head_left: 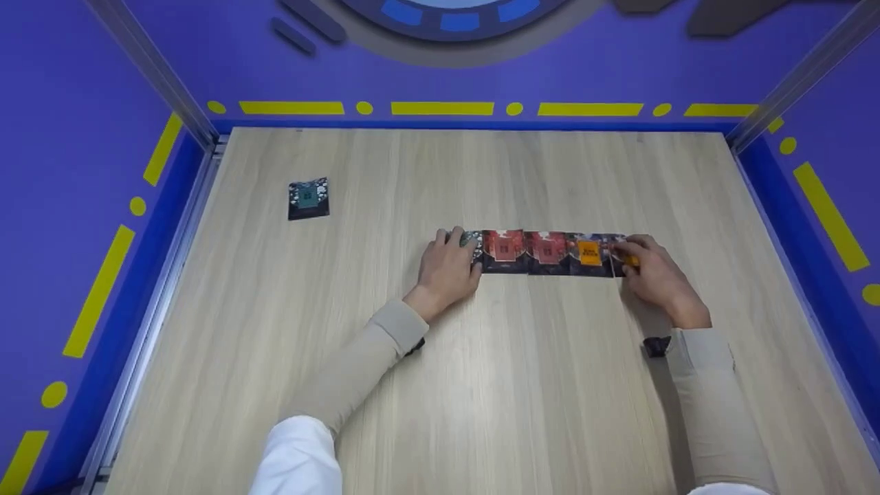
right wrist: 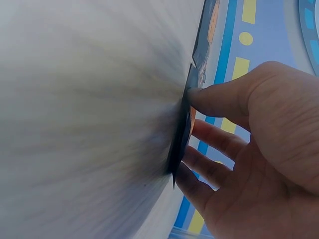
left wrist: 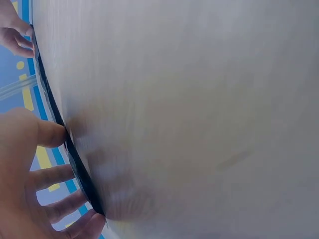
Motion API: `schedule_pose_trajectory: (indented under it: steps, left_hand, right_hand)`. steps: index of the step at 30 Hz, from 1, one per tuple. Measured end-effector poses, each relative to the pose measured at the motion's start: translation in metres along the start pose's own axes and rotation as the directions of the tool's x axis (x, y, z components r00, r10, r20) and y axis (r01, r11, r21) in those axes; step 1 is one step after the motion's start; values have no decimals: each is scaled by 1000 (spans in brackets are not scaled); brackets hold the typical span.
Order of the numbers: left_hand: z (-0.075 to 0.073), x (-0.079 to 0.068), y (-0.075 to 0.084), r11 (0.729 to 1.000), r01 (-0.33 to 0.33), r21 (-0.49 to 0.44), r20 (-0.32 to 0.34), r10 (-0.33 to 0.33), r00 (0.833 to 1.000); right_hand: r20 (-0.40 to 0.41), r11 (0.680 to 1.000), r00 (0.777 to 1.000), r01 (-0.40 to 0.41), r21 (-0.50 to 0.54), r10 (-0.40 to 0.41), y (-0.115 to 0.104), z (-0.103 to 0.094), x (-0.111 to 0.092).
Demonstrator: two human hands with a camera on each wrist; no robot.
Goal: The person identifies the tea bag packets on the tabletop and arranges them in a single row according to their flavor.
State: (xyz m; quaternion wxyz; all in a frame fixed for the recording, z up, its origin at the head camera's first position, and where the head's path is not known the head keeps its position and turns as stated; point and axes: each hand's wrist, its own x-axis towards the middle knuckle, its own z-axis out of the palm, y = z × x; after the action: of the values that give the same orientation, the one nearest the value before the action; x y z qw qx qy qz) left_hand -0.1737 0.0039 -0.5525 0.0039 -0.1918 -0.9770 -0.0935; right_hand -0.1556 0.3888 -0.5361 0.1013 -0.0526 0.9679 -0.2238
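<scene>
Flat printed packets lie in a row on the wooden table, edges touching or overlapping. My left hand (head_left: 448, 268) rests on the green-and-white packet (head_left: 476, 240) at the row's left end, covering most of it. To its right come a red packet (head_left: 504, 249), another red packet (head_left: 548, 251) and an orange-labelled packet (head_left: 589, 253). Over the second orange-labelled packet (head_left: 619, 267), at the right end, lies my right hand (head_left: 656, 275). In the right wrist view, the thumb and fingertips touch that packet (right wrist: 182, 134). Spread left fingers meet a dark packet edge (left wrist: 82, 174) in the left wrist view.
A separate green packet (head_left: 309, 199) lies toward the table's far left. Blue-purple panels with yellow markings (head_left: 442, 108) stand behind and beside the table (head_left: 536, 385). Metal posts rise at the back corners. A black wrist device (head_left: 656, 346) shows at the right cuff.
</scene>
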Motion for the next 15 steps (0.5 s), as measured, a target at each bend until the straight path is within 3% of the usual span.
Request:
schedule_pose_trajectory:
  steps: [15]
  left_hand:
    - [-7, 0, -4, 999, 1, -32, 17, 0, 1000]
  right_hand:
    - [0, 1000, 1000, 0, -3, 0, 3, 0, 1]
